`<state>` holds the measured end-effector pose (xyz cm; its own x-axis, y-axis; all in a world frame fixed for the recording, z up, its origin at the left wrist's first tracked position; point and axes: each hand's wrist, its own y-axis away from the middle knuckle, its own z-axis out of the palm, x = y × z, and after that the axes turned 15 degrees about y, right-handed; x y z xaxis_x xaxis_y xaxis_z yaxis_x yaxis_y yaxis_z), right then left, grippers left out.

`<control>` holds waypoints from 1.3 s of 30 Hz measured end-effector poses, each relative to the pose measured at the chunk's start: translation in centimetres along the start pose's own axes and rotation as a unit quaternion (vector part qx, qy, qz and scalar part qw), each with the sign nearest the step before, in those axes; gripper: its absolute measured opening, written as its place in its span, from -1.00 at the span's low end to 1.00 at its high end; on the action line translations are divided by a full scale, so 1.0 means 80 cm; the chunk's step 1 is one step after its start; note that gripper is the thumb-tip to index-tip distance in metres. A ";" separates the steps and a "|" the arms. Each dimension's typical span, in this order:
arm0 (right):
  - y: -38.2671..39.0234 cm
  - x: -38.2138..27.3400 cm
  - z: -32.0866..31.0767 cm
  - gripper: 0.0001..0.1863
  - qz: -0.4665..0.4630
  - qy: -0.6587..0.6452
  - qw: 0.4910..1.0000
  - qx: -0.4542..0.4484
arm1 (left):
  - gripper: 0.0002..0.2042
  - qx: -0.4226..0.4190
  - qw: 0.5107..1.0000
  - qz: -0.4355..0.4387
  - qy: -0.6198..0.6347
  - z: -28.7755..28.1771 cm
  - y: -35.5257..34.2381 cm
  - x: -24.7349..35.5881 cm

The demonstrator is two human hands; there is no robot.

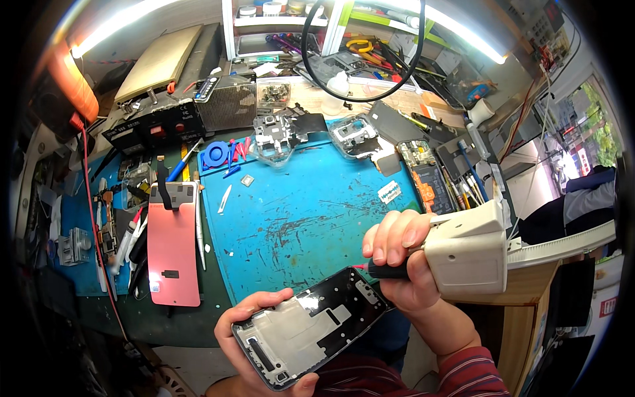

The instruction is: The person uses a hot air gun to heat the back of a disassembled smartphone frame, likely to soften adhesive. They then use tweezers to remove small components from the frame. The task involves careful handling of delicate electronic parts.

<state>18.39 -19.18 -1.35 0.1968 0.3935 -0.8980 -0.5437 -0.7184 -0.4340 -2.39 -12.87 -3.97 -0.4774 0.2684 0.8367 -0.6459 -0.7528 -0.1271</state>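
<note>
My left hand [241, 321] grips a dark phone housing [297, 321] with a silvery inner plate, tilted near the bench's front edge. In my right hand [413, 281] is a cream plastic gun-like tool [466, 255] with a black front barrel [387, 270] and a thin red tip, which points at the housing's upper corner; whether it touches cannot be told. Beyond both hands lies a scratched blue mat [278, 218] with a razor blade [389, 191] on it. A pink phone screen part [172, 238] with a black cable lies to the left.
An opened phone [423, 185] lies back right beside pens and brushes. Clear trays of parts [274, 139] and a blue spool [215, 154] sit behind the mat. A boxy black machine [152, 132] stands back left, a tool shelf [271, 20] behind. A black cable loop hangs overhead.
</note>
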 end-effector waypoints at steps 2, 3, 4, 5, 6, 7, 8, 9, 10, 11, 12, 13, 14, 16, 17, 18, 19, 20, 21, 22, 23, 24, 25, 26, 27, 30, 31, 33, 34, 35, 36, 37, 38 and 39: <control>-0.001 0.003 -0.001 -0.74 -0.007 0.000 1.000 -0.009 | 0.04 0.005 1.000 -0.001 0.000 0.001 0.000 0.001; -0.001 0.004 -0.002 -0.74 -0.011 0.000 1.000 -0.014 | 0.05 0.004 1.000 -0.001 -0.005 0.000 0.000 0.001; -0.001 0.004 -0.002 -0.74 -0.011 0.004 1.000 -0.016 | 0.05 0.002 1.000 0.000 -0.009 0.000 0.000 0.002; -0.001 0.003 -0.002 -0.73 -0.010 0.008 1.000 -0.018 | 0.05 0.002 1.000 0.000 -0.011 0.000 0.000 0.002; -0.001 0.003 -0.002 -0.73 -0.010 0.011 1.000 -0.020 | 0.05 0.002 1.000 0.000 -0.012 -0.001 0.000 0.002; -0.002 0.003 -0.003 -0.73 -0.010 0.012 1.000 -0.022 | 0.05 0.002 1.000 0.001 -0.014 -0.001 0.000 0.002; -0.002 0.003 -0.003 -0.73 -0.011 0.012 1.000 -0.023 | 0.05 0.000 1.000 0.001 -0.017 -0.002 0.000 0.002; -0.002 0.004 -0.003 -0.73 -0.011 0.013 1.000 -0.024 | 0.05 -0.002 1.000 0.002 -0.019 -0.002 0.000 0.001; -0.002 0.004 -0.003 -0.73 -0.010 0.013 1.000 -0.024 | 0.06 -0.004 1.000 0.002 -0.021 -0.003 0.000 0.001; -0.002 0.004 -0.003 -0.73 -0.008 0.014 1.000 -0.025 | 0.06 -0.002 1.000 0.002 -0.020 -0.002 0.000 0.001; -0.002 0.004 -0.004 -0.73 -0.007 0.013 1.000 -0.025 | 0.05 0.000 1.000 0.003 -0.019 -0.002 0.000 0.001; -0.002 0.004 -0.004 -0.73 -0.008 0.013 0.999 -0.028 | 0.05 0.002 1.000 0.004 -0.018 -0.001 -0.001 0.001; -0.002 0.004 -0.004 -0.73 -0.009 0.013 0.999 -0.031 | 0.05 0.004 1.000 0.006 -0.017 0.000 0.000 0.001; -0.003 0.003 -0.005 -0.73 -0.011 0.016 0.999 -0.035 | 0.05 0.010 1.000 0.010 -0.016 0.002 0.000 0.000; -0.002 0.003 -0.005 -0.73 -0.013 0.019 0.999 -0.037 | 0.05 0.009 1.000 0.012 -0.017 0.002 0.000 0.000; -0.002 0.003 -0.005 -0.74 -0.014 0.022 0.999 -0.040 | 0.05 0.009 1.000 0.013 -0.017 0.001 0.000 -0.001; -0.002 0.004 -0.006 -0.78 -0.018 0.006 0.999 -0.039 | 0.05 0.008 1.000 0.015 -0.017 0.001 0.000 -0.001; -0.001 0.006 -0.008 -0.82 -0.023 -0.010 0.999 -0.039 | 0.06 0.008 1.000 0.015 -0.018 0.000 0.000 -0.001; -0.001 0.007 -0.010 -0.85 -0.028 -0.027 0.999 -0.038 | 0.06 0.009 1.000 0.014 -0.021 0.000 0.001 0.000; -0.001 0.007 -0.010 -0.85 -0.026 -0.025 0.999 -0.038 | 0.06 0.009 1.000 0.014 -0.024 0.000 0.001 0.000; 0.000 0.006 -0.010 -0.85 -0.024 -0.024 0.999 -0.038 | 0.07 0.010 1.000 0.011 -0.023 0.000 0.001 0.000; 0.000 0.005 -0.010 -0.85 -0.022 -0.023 0.999 -0.038 | 0.08 0.010 1.000 0.009 -0.022 0.000 0.001 -0.001; 0.000 0.004 -0.010 -0.85 -0.023 -0.020 0.999 -0.037 | 0.08 0.011 1.000 0.006 -0.022 -0.001 0.002 -0.001; -0.001 0.003 -0.009 -0.86 -0.023 -0.017 0.999 -0.036 | 0.09 0.015 1.000 0.005 -0.019 0.000 0.002 -0.001; -0.001 0.002 -0.008 -0.86 -0.023 -0.014 0.999 -0.036 | 0.10 0.020 1.000 0.004 -0.015 0.001 0.004 -0.001; -0.005 -0.003 -0.013 -0.77 -0.029 0.060 0.993 -0.093 | 0.13 0.019 1.000 0.000 -0.014 0.001 0.005 -0.001; -0.005 -0.004 -0.014 -0.77 -0.028 0.062 0.993 -0.096 | 0.14 0.016 1.000 -0.001 -0.015 0.001 0.005 0.000; -0.006 -0.004 -0.014 -0.76 -0.027 0.064 0.992 -0.102 | 0.15 -0.013 0.999 0.015 -0.036 -0.005 0.005 -0.003; -0.005 -0.004 -0.015 -0.77 -0.028 0.064 0.992 -0.103 | 0.15 -0.028 0.998 0.024 -0.047 -0.008 0.005 -0.005; -0.005 -0.003 -0.015 -0.77 -0.029 0.065 0.992 -0.104 | 0.15 -0.030 0.998 0.026 -0.051 -0.008 0.006 -0.005; -0.005 -0.003 -0.016 -0.78 -0.030 0.066 0.992 -0.105 | 0.15 -0.032 0.998 0.028 -0.055 -0.008 0.007 -0.006; -0.005 -0.004 -0.016 -0.78 -0.030 0.068 0.992 -0.104 | 0.15 -0.034 0.997 0.031 -0.058 -0.008 0.007 -0.006; -0.005 -0.005 -0.015 -0.78 -0.029 0.071 0.992 -0.103 | 0.15 -0.036 0.997 0.032 -0.057 -0.007 0.006 -0.006; -0.005 -0.005 -0.014 -0.78 -0.029 0.073 0.992 -0.101 | 0.15 -0.036 0.997 0.034 -0.057 -0.007 0.006 -0.006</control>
<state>19.46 -19.73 -0.87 0.3463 0.3615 -0.8657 -0.3559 -0.8032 -0.4777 -2.80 -13.02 -4.71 -0.4533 0.1441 0.8796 -0.6577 -0.7202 -0.2209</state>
